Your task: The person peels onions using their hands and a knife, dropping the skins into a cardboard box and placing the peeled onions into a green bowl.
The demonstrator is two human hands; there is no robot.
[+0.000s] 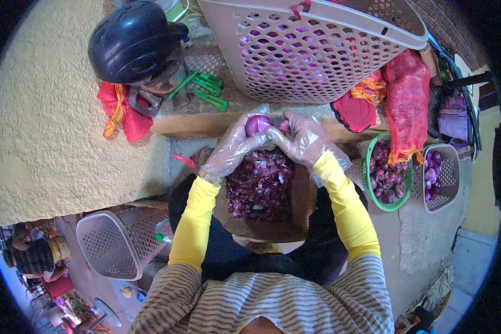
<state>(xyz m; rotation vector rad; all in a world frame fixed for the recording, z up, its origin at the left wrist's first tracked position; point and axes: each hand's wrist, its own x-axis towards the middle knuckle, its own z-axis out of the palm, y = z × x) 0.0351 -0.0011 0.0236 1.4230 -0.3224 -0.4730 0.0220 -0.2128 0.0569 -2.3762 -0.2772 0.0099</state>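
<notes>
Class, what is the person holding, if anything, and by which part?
A purple onion, gripped around its sides by the left hand; the right hand touches its right side.

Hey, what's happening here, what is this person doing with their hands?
A person in clear plastic gloves and yellow sleeves holds a purple onion between the left hand and right hand, over a pile of purple peelings in their lap. To the right stand a green basket of onions and a grey basket holding more. A large perforated basket sits ahead, and a black helmet rests on the ledge to the left.
</notes>
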